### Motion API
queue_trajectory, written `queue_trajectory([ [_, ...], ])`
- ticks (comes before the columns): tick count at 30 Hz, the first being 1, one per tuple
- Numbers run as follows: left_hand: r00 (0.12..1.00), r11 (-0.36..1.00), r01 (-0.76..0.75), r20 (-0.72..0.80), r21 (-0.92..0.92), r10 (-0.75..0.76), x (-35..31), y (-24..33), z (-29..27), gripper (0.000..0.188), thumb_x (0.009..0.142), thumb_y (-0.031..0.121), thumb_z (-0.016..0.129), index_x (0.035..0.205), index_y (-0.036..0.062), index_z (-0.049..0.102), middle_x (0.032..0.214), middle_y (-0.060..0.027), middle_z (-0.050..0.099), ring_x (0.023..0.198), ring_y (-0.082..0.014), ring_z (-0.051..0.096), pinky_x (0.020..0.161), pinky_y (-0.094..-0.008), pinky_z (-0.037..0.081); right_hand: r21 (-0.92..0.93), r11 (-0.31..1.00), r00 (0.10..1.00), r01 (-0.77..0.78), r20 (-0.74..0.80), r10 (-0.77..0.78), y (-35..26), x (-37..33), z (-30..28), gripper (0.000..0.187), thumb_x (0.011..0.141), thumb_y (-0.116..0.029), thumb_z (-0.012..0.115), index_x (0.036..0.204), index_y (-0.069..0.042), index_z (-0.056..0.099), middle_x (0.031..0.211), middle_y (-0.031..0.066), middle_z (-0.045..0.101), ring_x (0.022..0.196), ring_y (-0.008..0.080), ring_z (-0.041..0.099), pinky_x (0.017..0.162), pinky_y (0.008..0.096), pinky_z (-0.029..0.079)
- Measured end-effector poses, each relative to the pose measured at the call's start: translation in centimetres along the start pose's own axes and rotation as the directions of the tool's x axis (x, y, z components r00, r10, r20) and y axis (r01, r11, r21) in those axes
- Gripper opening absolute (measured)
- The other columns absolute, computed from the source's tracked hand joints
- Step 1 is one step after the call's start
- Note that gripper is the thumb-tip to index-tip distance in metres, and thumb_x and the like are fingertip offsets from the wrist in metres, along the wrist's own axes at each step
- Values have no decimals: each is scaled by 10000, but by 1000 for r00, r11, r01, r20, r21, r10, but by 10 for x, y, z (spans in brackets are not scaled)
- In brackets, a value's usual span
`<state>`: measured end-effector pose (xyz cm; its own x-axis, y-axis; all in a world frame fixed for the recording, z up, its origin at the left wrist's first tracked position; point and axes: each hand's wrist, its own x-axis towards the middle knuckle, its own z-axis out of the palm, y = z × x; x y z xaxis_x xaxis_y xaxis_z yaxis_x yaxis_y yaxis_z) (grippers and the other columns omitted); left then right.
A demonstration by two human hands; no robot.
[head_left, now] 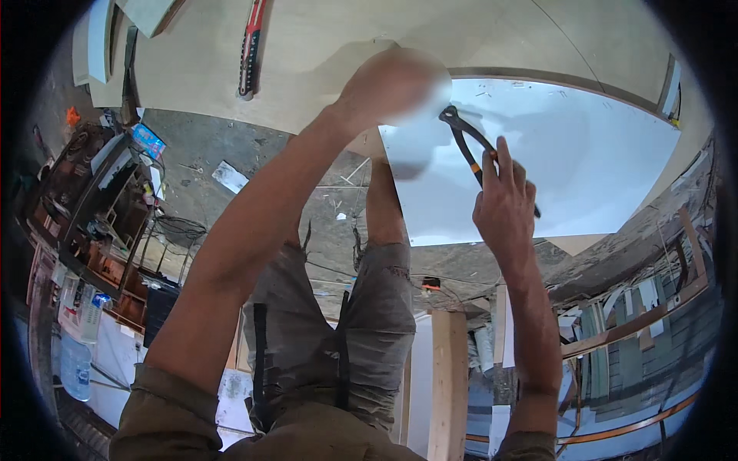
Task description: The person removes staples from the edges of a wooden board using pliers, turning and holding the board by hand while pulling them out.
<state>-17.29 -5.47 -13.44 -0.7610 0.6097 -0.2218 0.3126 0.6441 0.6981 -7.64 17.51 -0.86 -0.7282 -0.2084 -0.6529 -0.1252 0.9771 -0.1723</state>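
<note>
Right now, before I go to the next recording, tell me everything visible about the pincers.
The pincers have a compact dark head and two long, dark handles with orange accents; the head looks like metal. The right hand grips the handles, which stand spread apart, and its fingers hide part of them. The tool slants over the white sheet, head toward the blurred left hand. Whether the head bites anything or touches the sheet cannot be told.
</note>
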Motion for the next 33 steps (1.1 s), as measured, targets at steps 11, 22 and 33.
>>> queue_trajectory([
  [11, 941, 854, 333, 195, -400, -276, 7, -12, -10, 225, 907, 218, 685, 1105, 114, 710, 1078, -68, 707, 917, -187, 693, 799, -328, 547, -552, 821, 984, 148, -1, -178, -25, 49, -58, 351, 840, -129, 708, 1158, 15, 663, 1474, 149, 401, 1227, 282, 514, 865, 559, 492],
  [22, 928, 661, 319, 82, -679, -363, -77, -73, -34, 282, 902, 217, 667, 1126, 48, 687, 912, -82, 697, 845, -186, 663, 801, -326, 538, -637, 761, 890, 125, 410, 197, -92, 86, -100, 344, 927, -98, 612, 1234, 57, 618, 1562, 225, 266, 1341, 370, 432, 950, 635, 432],
  [33, 904, 545, 326, 85, -772, -419, -165, -107, -60, 257, 912, 149, 667, 1146, 43, 662, 990, -49, 679, 897, -114, 632, 770, -276, 518, -813, 536, 893, 226, 393, 218, -129, 107, -102, 236, 892, -128, 631, 1009, 66, 695, 1518, 259, 330, 1051, 337, 613, 811, 604, 513],
])
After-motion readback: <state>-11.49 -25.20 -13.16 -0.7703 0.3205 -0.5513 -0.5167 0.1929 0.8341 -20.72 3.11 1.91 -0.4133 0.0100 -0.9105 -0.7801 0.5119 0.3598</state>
